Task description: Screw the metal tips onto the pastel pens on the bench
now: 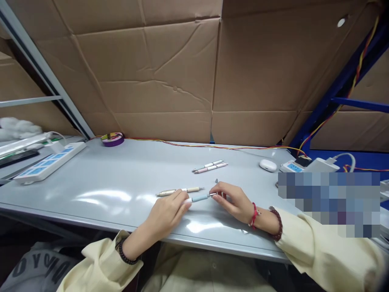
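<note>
A pen (199,198) with a pale blue grip lies in the fingers of my left hand (170,213), just above the table and pointing right. At its silvery tip, the thumb and fingertips of my right hand (232,200) are pinched together. Any small part between those fingertips is hidden. Behind my left hand rests a cream pen (194,189) with a metal clip, partly covered by the fingers. A small grey cone-shaped piece (216,181) stands just behind my right hand. Farther back lie a white pen (212,164) and a pink-and-white pen (211,168), side by side.
The grey table (91,174) ends at a cardboard wall (152,81). At back left sits a purple tape roll (112,140). Power strips (50,162) lie at both sides. A white earbud case (268,165) is right of the pens. Twisted wires (182,144) run along the back edge.
</note>
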Demonstrator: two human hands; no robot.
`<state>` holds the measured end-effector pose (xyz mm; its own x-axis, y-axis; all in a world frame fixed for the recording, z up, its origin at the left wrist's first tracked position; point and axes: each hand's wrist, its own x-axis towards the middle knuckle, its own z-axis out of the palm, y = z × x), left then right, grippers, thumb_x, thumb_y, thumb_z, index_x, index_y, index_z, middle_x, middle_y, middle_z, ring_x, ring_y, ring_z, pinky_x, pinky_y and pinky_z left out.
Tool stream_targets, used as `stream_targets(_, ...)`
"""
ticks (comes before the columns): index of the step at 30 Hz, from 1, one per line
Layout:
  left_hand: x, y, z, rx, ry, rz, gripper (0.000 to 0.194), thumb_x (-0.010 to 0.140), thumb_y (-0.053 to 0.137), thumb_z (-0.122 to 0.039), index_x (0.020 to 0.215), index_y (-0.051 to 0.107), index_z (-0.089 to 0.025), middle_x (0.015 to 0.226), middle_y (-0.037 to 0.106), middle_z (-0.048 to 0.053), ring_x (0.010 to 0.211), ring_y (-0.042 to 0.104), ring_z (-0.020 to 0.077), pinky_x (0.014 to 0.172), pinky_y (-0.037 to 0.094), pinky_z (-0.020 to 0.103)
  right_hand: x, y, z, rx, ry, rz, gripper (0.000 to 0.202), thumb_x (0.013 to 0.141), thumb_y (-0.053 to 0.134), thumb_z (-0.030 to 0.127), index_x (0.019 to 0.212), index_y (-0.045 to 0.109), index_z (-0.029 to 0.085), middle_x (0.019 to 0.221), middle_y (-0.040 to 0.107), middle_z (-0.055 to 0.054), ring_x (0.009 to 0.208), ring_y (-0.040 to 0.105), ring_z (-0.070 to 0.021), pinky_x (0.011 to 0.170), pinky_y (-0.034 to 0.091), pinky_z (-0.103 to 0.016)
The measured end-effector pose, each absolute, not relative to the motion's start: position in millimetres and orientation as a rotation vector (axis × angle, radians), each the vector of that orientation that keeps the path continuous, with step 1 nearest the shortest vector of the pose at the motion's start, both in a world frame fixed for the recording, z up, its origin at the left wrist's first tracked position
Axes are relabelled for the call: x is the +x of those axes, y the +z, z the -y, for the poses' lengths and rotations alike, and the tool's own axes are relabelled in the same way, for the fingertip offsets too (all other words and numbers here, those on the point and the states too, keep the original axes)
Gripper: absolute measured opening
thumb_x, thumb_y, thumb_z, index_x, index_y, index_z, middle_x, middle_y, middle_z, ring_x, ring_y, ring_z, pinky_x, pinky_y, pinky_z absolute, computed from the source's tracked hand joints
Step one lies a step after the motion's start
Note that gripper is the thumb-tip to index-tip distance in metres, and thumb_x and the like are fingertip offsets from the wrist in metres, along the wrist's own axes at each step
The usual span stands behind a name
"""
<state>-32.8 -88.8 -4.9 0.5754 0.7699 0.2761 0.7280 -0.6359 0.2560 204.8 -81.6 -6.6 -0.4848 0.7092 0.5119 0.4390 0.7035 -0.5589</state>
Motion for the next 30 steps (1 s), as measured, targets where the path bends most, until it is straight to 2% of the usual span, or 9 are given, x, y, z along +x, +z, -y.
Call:
stream_targets(3,-33.1,-4.8,88.9,2.723,0.527,-1.330,0.035,0.097,0.020,-0.038,0.080,0.045,-0.020,0.075,0.056,0.001,0.063,0.053,0.0170,0.055,0.035,0.026,204.6,-4.8,81.5,-0.825,0.459,2.084,0.019,0.091,0.045,0.030,0.091,0.060,0.019,0.071,0.059,-0.002,0.058,0.049,-0.0115,0.057,0.042,-0.024)
stream_targets(7,-33.3,-5.0,88.1,2.724,0.521,-1.353,0.037,0.097,0.017,-0.037,0.080,0.045,-0.020,0.074,0.057,0.001,0.061,0.053,0.0165,0.053,0.035,0.026,204.2,-4.4,81.3,-0.833,0.442,2.013,0.019,0.090,0.047,0.031,0.092,0.062,0.020,0.070,0.060,-0.002,0.056,0.049,-0.0116,0.055,0.043,-0.025)
stream_targets(13,-31.4,-4.3,87.6,2.739,0.513,-1.316,0.034,0.097,0.022,-0.034,0.078,0.046,-0.020,0.076,0.057,0.002,0.067,0.054,0.0171,0.059,0.040,0.027,204.8,-8.1,80.5,-0.806,0.401,2.076,0.017,0.090,0.047,0.029,0.096,0.061,0.020,0.070,0.059,-0.002,0.056,0.050,-0.0117,0.055,0.044,-0.025)
stream_targets(15,-30.5,-4.7,88.5,2.766,0.561,-1.258,0.027,0.096,0.028,-0.033,0.086,0.049,-0.019,0.083,0.060,0.003,0.075,0.056,0.0183,0.066,0.043,0.029,204.3,-9.1,80.2,-0.779,0.378,2.133,0.016,0.090,0.047,0.027,0.096,0.061,0.021,0.071,0.060,-0.002,0.059,0.051,-0.0124,0.057,0.044,-0.025)
stream_targets(17,-30.0,-5.8,89.7,2.816,0.645,-1.157,0.019,0.094,0.035,-0.031,0.102,0.048,-0.019,0.097,0.061,0.005,0.087,0.056,0.0198,0.076,0.044,0.033,202.7,-9.0,81.0,-0.751,0.354,2.160,0.015,0.090,0.048,0.025,0.096,0.061,0.021,0.072,0.061,-0.003,0.062,0.053,-0.0131,0.059,0.045,-0.025)
stream_targets(19,-30.3,-7.5,90.5,2.901,0.698,-1.036,0.023,0.093,0.037,-0.026,0.115,0.043,-0.021,0.106,0.059,0.007,0.093,0.056,0.0201,0.079,0.045,0.034,200.0,-7.9,83.1,-0.739,0.354,2.150,0.015,0.090,0.049,0.025,0.096,0.062,0.020,0.074,0.061,-0.003,0.065,0.054,-0.0134,0.060,0.045,-0.025)
stream_targets(21,-31.5,-9.5,90.8,2.988,0.663,-0.959,0.029,0.093,0.034,-0.019,0.120,0.043,-0.025,0.097,0.059,0.005,0.081,0.057,0.0177,0.069,0.046,0.029,196.8,-6.5,86.0,-0.748,0.385,2.131,0.015,0.090,0.049,0.026,0.095,0.062,0.019,0.074,0.062,-0.003,0.066,0.054,-0.0131,0.061,0.045,-0.024)
stream_targets(24,-34.1,-12.0,90.3,3.044,0.557,-0.942,0.039,0.090,0.031,-0.011,0.122,0.044,-0.028,0.078,0.056,0.001,0.058,0.050,0.0129,0.053,0.041,0.022,192.9,-5.0,90.2,-0.776,0.442,2.121,0.017,0.091,0.048,0.028,0.095,0.062,0.019,0.074,0.062,-0.003,0.063,0.053,-0.0123,0.061,0.045,-0.024)
stream_targets(30,-37.1,-12.6,90.1,3.032,0.549,-0.950,0.045,0.088,0.031,-0.009,0.127,0.040,-0.029,0.075,0.053,-0.001,0.052,0.045,0.0107,0.049,0.038,0.019,192.2,-4.2,93.0,-0.804,0.479,2.101,0.021,0.091,0.046,0.032,0.094,0.062,0.019,0.074,0.063,-0.003,0.060,0.052,-0.0118,0.059,0.045,-0.024)
